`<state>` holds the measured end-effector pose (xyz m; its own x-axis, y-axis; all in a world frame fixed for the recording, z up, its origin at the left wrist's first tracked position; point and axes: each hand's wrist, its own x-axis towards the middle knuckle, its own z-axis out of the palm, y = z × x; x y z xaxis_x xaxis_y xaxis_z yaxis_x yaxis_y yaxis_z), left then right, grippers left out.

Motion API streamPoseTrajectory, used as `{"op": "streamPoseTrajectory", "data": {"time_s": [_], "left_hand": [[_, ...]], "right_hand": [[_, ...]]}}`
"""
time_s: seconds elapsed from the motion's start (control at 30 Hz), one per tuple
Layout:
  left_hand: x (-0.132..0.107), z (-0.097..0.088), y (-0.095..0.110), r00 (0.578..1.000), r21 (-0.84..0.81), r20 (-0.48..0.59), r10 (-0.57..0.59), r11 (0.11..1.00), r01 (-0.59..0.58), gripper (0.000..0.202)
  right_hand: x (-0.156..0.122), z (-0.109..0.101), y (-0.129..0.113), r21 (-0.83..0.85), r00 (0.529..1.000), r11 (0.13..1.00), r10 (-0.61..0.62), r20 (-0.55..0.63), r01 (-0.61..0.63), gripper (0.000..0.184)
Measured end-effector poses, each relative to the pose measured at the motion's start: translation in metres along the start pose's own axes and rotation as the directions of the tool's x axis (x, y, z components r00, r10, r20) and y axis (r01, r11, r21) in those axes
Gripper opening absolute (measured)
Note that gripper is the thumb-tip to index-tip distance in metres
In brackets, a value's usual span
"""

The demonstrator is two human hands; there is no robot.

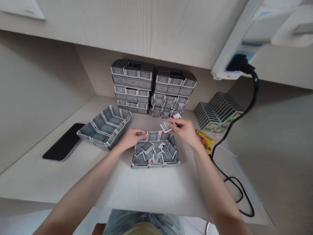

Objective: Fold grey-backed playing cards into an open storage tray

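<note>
A small tray made of playing cards (140,160) sits in the middle of the desk, with several folded card pieces lying loose inside it. My left hand (132,137) rests at the tray's back left corner, fingers closed on a thin grey strip. At the tray's back right, my right hand (187,130) pinches a folded playing card (167,125) with red pips showing.
A second card tray (105,125) stands at the left, a black phone (64,142) beyond it. Stacked card boxes (153,88) line the back wall. At the right lie rows of card decks (218,112), a yellow glue gun (206,139) and its black cable (234,182).
</note>
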<state>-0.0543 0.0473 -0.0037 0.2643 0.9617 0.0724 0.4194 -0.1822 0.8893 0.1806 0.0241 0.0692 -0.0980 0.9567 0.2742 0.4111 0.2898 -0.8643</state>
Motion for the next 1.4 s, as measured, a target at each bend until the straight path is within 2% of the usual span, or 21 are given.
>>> {"op": "streamPoseTrajectory", "data": {"time_s": [0.13,0.27,0.37,0.5,0.57,0.7,0.77,0.9,1.1,1.27,1.4], "left_hand": [[0.0,0.0,-0.001,1.0,0.011,0.003,0.003,1.0,-0.003,0.038],[0.0,0.001,-0.001,1.0,0.001,0.006,-0.004,1.0,0.004,0.04],[0.0,0.002,-0.001,1.0,-0.008,0.014,-0.001,1.0,0.001,0.04],[0.0,0.002,-0.001,1.0,-0.005,0.016,0.003,1.0,-0.003,0.038],[0.0,0.003,-0.001,1.0,-0.006,0.031,0.007,1.0,-0.007,0.037],[-0.001,0.003,0.0,0.999,-0.011,0.045,0.004,1.0,-0.004,0.036],[-0.001,0.003,0.001,0.999,-0.012,0.047,-0.002,1.0,0.002,0.036],[-0.002,0.002,0.002,0.999,-0.02,0.05,-0.009,1.0,0.01,0.036],[-0.002,0.003,0.002,0.999,-0.031,0.048,-0.025,0.999,0.027,0.036],[-0.001,0.003,0.0,0.999,-0.025,0.048,-0.022,0.999,0.023,0.036],[-0.002,0.003,0.001,0.999,-0.037,0.045,-0.02,0.999,0.021,0.036]], "right_hand": [[0.002,0.0,0.003,-0.062,0.998,0.997,-0.051,0.028,0.053,0.042],[0.003,-0.003,0.006,-0.228,0.993,0.967,-0.114,0.019,0.116,0.017],[0.004,-0.006,0.007,-0.34,0.988,0.929,-0.123,0.088,0.146,0.011],[0.002,-0.011,0.003,-0.549,0.976,0.822,-0.037,0.213,0.151,0.005],[0.0,-0.011,0.0,-0.64,0.967,0.756,0.034,0.254,0.141,0.009],[-0.004,-0.009,-0.006,-0.769,0.953,0.627,0.139,0.271,0.127,0.016],[-0.006,-0.009,-0.008,-0.784,0.947,0.607,0.153,0.281,0.135,0.015],[-0.004,-0.013,-0.007,-0.706,0.948,0.687,0.083,0.308,0.17,0.021],[-0.001,-0.031,-0.003,-0.567,0.978,0.811,-0.033,0.205,0.146,0.017],[0.0,-0.034,0.001,-0.509,0.978,0.848,-0.046,0.202,0.145,0.014],[0.001,-0.029,0.005,-0.521,0.975,0.841,-0.034,0.219,0.147,0.014]]}}
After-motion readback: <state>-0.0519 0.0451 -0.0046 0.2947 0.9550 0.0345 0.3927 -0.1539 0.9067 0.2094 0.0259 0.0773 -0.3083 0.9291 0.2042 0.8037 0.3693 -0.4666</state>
